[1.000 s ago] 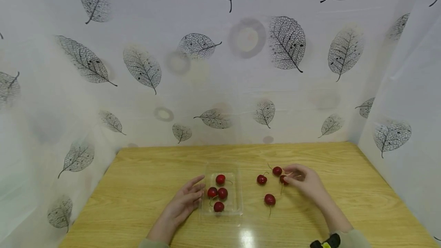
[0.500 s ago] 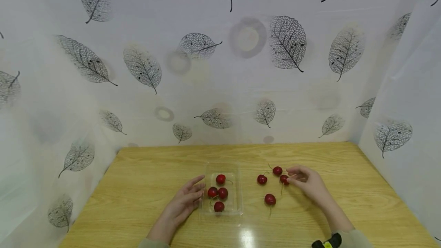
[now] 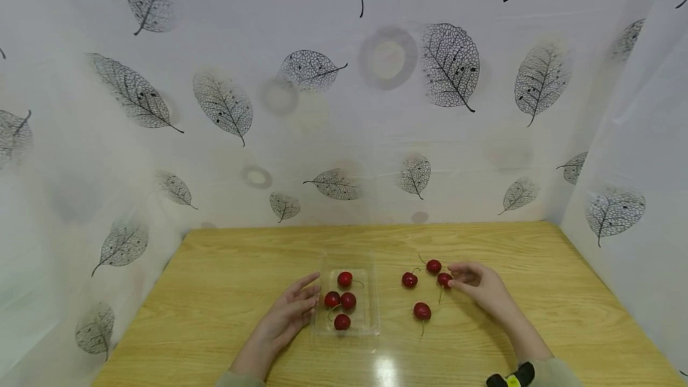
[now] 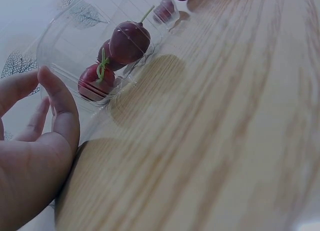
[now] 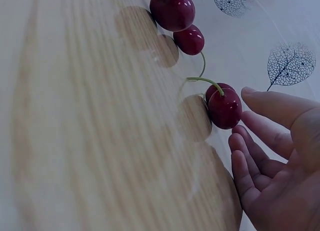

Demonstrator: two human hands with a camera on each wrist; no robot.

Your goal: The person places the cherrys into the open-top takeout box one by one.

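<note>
fingers loosely bent and parted, right hand beside a cherry, left hand beside a clear container

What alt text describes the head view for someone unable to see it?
A person's right hand is close to one of four round red cherries loose on a yellowish wooden table; the left hand is beside a clear plastic tray holding four more. Behind is a white leaf-printed sheet.
</note>
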